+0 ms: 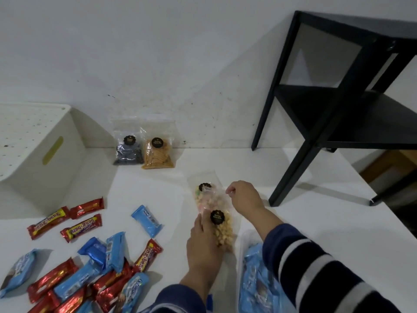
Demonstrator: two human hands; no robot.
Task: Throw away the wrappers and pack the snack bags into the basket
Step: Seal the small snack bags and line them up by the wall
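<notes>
Two clear snack bags with black round labels lie on the white floor between my hands. My left hand rests on the near bag of pale yellow puffs. My right hand pinches the top edge of the far bag of pastel snacks. Two more clear bags lean against the wall: one with dark pieces, one with orange sticks. Red bar wrappers and blue wrappers are scattered at the left. The white perforated basket stands at the far left.
A black side table stands at the right against the wall. A clear bag holding blue packets lies beneath my right forearm. Wooden flooring shows at the far right edge.
</notes>
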